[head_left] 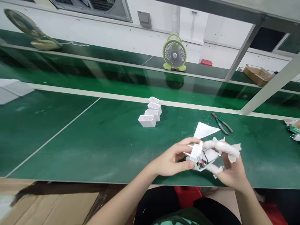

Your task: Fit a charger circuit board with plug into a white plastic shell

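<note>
Down at the near edge of the green counter (70, 140), the head view shows both hands meeting over one small white plug part (197, 152). The left hand (172, 161) pinches it between thumb and fingers, which curl round its left side; two thin metal prongs stick out of it toward the left. The right hand (231, 173) closes from the other side, its fingertips wrapped in white tape (222, 147) whose loose ends stick out, so the fingers themselves are mostly covered. Under the plug part, a bit of red and black wiring (203, 161) shows, too small to make out clearly, and where exactly the right fingers grip is hidden behind the part and the tape.

Just beyond the hands lies a white triangular piece of paper (205, 129), flat on the counter. Near it, to the right, rest pliers (222, 123) with dark handles. Further back, four white open casings (151, 113) sit in a short row, touching or nearly so. A green desk fan (174, 52) stands on the far bench. At the right edge, small parts (294, 128) are cut off by the frame. Cardboard (51, 203) lies below the counter's near edge, partly out of view.
</note>
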`<state>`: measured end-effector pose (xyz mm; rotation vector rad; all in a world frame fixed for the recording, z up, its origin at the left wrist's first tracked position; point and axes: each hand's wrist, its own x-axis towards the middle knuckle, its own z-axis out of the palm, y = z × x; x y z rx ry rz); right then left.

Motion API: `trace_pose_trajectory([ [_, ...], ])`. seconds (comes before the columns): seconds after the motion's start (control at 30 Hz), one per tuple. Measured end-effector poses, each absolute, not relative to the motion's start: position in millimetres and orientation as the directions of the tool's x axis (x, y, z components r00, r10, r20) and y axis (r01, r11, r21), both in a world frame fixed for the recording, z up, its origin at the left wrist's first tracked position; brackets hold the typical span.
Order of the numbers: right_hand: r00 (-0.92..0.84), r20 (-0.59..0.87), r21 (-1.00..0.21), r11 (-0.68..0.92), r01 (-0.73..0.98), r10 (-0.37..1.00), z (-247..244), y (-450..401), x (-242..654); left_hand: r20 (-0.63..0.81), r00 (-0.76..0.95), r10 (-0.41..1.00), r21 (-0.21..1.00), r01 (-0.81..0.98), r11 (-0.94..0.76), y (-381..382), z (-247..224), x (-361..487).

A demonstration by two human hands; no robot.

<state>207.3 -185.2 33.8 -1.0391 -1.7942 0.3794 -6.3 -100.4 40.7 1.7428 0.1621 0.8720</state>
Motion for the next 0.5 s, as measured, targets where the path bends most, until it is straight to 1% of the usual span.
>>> trace_pose_trajectory([
  [0.03,-0.127,0.595,-0.648,0.567,0.509,0.794,26,-195,203,0.436,0.710,0.552,0.893,-0.268,-0.361,-111,35,-10],
  [0.1,-0.081,0.570,-0.642,0.505,0.577,0.818,13,-211,195,0.328,0.660,0.676,0.931,-0.106,-0.348,-134,23,-16],
  [0.17,-0.035,0.533,-0.643,0.432,0.632,0.845,1,-220,188,0.193,0.571,0.798,0.957,0.072,-0.282,-154,13,-19],
  [0.2,-0.021,0.519,-0.644,0.407,0.648,0.855,-4,-223,185,0.141,0.519,0.843,0.962,0.128,-0.240,-162,10,-20],
  [0.27,-0.016,0.523,-0.631,0.400,0.665,0.852,-14,-226,182,0.078,0.428,0.900,0.972,0.168,-0.164,-174,5,-17],
  [0.37,-0.042,0.615,-0.552,0.468,0.690,0.788,-23,-227,180,0.033,0.325,0.945,0.983,0.159,-0.088,-182,3,-8],
  [0.43,-0.076,0.667,-0.488,0.513,0.706,0.741,-27,-227,180,0.015,0.293,0.956,0.987,0.149,-0.061,-183,1,-1],
  [0.5,-0.097,0.680,-0.464,0.529,0.710,0.726,-28,-227,181,0.019,0.272,0.962,0.989,0.137,-0.058,-183,-1,5],
])
